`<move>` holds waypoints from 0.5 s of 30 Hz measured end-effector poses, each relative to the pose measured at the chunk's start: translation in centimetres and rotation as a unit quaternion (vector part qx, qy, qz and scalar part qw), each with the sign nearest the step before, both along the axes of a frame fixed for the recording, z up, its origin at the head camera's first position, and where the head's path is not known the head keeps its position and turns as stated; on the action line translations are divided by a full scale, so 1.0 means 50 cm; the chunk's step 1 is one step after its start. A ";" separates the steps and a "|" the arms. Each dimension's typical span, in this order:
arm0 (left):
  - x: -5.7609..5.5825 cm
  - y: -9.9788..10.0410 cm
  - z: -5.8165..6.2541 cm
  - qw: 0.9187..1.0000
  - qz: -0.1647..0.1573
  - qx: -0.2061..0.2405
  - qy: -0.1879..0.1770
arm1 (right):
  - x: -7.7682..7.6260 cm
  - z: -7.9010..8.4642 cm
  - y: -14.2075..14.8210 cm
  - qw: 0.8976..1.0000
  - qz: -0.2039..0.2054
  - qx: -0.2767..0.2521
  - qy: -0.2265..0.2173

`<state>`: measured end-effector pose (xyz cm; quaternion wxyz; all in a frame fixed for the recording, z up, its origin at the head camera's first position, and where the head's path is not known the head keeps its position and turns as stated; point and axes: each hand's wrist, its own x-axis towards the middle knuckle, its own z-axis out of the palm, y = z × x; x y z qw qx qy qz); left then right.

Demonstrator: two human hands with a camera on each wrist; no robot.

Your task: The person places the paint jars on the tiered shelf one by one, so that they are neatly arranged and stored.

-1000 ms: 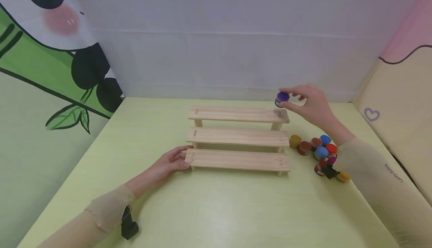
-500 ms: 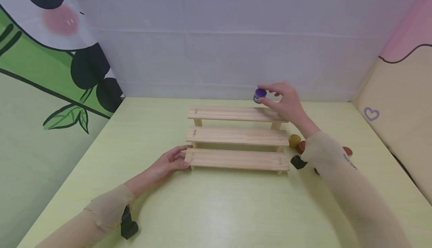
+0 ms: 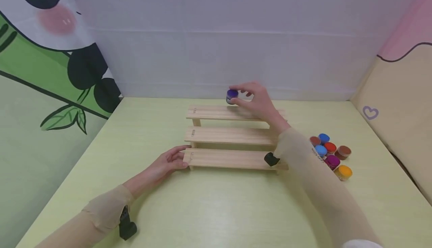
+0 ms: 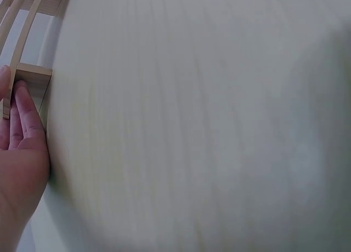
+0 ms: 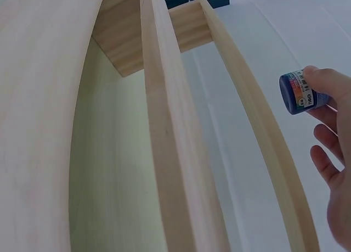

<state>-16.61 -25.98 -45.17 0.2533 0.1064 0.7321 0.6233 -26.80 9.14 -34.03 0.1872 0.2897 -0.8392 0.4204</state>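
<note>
A three-tiered wooden rack [image 3: 226,158] stands on the table. My left hand [image 3: 171,161] grips the left end of its lowest shelf, thumb on the front side; in the left wrist view the fingers [image 4: 30,117] reach behind the board by its leg. Over the top shelf, my right hand [image 3: 256,99] pinches a small purple-lidded paint jar [image 3: 231,96] between thumb and fingertips. The right wrist view shows that jar [image 5: 301,91] with a colourful label, apart from the top board [image 5: 258,115], while the other fingers curl loosely.
To the right of the rack, several paint jars with lids in blue, red, brown, magenta [image 3: 332,161] and yellow [image 3: 344,172] cluster on the table [image 3: 216,210]. My right sleeve [image 3: 314,176] covers part of them. A pale cloth wall [image 3: 202,60] rises behind.
My right hand has carried the purple paint jar leftward above the top shelf, from its right end to near the middle. The left hand has kept its grip on the rack.
</note>
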 end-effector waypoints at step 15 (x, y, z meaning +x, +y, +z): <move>0.023 -0.039 -0.014 1.000 -0.020 0.007 0.011 | 0.048 -0.016 -0.128 0.998 0.043 0.013 -0.048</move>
